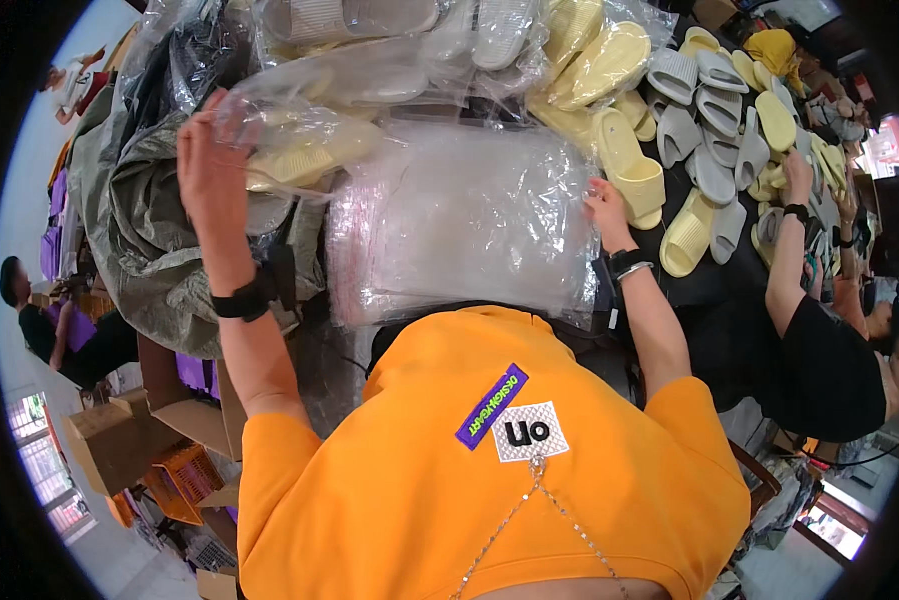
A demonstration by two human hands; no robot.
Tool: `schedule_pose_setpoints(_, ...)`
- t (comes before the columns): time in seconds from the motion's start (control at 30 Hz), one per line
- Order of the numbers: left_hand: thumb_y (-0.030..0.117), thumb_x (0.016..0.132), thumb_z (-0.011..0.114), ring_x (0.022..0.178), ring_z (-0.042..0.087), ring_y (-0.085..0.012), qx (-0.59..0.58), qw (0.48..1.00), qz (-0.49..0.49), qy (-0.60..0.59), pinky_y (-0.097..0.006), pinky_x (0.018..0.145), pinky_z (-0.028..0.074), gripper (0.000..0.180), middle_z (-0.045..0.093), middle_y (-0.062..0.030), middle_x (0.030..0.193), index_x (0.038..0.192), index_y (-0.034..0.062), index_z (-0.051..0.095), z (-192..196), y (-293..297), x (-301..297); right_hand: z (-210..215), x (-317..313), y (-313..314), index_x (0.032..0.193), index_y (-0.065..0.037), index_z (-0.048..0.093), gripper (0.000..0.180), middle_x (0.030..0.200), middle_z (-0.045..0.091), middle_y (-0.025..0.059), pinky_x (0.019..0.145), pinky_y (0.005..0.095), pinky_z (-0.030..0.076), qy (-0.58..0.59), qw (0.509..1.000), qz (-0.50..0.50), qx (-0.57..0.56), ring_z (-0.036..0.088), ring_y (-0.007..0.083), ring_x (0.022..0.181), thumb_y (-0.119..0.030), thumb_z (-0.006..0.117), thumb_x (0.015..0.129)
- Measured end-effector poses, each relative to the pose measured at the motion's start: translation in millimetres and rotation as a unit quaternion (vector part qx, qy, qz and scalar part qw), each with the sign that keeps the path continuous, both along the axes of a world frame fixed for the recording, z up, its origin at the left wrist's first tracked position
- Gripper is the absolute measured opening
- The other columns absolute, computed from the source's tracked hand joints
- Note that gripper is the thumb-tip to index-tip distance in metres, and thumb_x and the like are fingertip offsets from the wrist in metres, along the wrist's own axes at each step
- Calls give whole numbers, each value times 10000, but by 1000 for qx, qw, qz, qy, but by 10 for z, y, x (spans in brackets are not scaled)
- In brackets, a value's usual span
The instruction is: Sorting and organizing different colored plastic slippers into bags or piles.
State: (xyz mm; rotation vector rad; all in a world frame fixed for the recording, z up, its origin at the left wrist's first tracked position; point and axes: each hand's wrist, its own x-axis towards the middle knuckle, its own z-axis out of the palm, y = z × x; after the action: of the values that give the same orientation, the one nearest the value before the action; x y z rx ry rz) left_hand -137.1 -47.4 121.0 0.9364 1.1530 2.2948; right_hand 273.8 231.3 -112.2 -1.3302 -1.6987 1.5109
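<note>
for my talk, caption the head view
Left hand at a bagged yellow slide sandal, right hand at the edge of stacked clear plastic bags

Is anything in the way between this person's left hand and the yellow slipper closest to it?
Yes, clear plastic film: it lies over the yellow slipper, just to the right of the left hand. Nothing else visible stands between them.

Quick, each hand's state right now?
Left hand: touching a clear plastic bag; grip can't be told.
Right hand: at the edge of the clear bag stack; grip unclear.
</note>
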Motion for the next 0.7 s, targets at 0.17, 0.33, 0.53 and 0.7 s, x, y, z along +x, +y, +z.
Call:
schedule_pose_setpoints(0.17, 198, 940, 368, 1112, 470, -314, 74, 991, -109, 17, -558, 931, 374, 193, 366, -240, 1292, 1032, 80, 490, 407, 78, 257, 361, -350, -246, 1254, -55, 428, 581, 1360, 274, 180, 1027, 380, 238, -133, 952, 36, 272, 257, 320, 1265, -151, 655, 727)
schedule_pose_setpoints(0.33, 220, 944, 360, 1077, 505, -309, 117, 963, -211, -120, -533, 913, 398, 219, 427, -213, 1261, 1051, 81, 493, 523, 258, 484, 1212, -752, -749, 1269, -38, 413, 621, 1396, 230, 166, 1041, 379, 216, 166, 960, 112, 194, 226, 295, 1290, -172, 686, 727)
schedule_pose_setpoints(0.53, 140, 912, 463, 765, 585, -167, -39, 996, -54, -63, -296, 659, 491, 179, 604, -92, 944, 1057, 62, 534, 370, 610, 460, 1287, -541, -494, 1191, 0, 475, 389, 1133, 542, 153, 934, 352, 364, 203, 955, 174, 130, 503, 238, 1072, -200, 537, 862)
schedule_pose_setpoints(0.7, 123, 822, 621, 616, 526, -67, -199, 978, 58, 25, -178, 485, 386, 299, 580, -24, 784, 1087, 34, 513, -395, 728, -122, 1409, -237, -558, 1096, 18, 520, 385, 907, 627, 136, 771, 318, 462, 186, 921, 273, -207, 597, 207, 851, -306, 397, 929)
